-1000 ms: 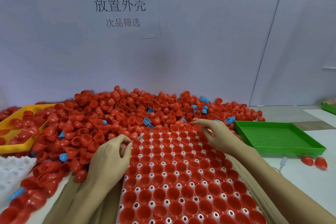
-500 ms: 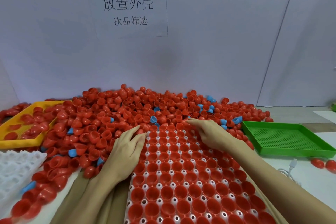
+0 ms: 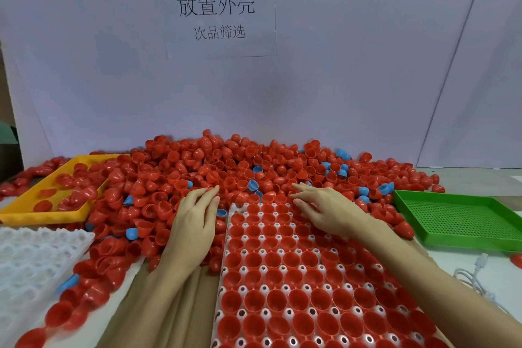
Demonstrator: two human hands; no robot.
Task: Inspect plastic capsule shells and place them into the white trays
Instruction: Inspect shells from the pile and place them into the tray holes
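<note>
Two white trays lie nearest you. The filled white tray runs from the bottom edge toward the pile, its cells each holding a red shell, open side up. The empty white tray sits at the lower left, with loose shells along its right edge. Between the two trays a strip of brown cardboard shows under your left forearm.

Your left hand rests palm down just left of the filled tray's far corner; its fingers are straight, slightly apart, and their tips touch loose shells. It holds nothing. Your right hand reaches across the tray's far rows, fingers spread and lightly bent, tips at the boundary between tray and pile; whether any fingertip pinches a shell cannot be told.

At the right, a white cable lies on the table, just in front of the green perforated tray. At the left, the yellow tray holds several red shells.

Beyond your hands, the pile of red shells spreads against the wall, with a few blue shells scattered through it. Highest and farthest, a paper sign with printed characters hangs on the white wall.
</note>
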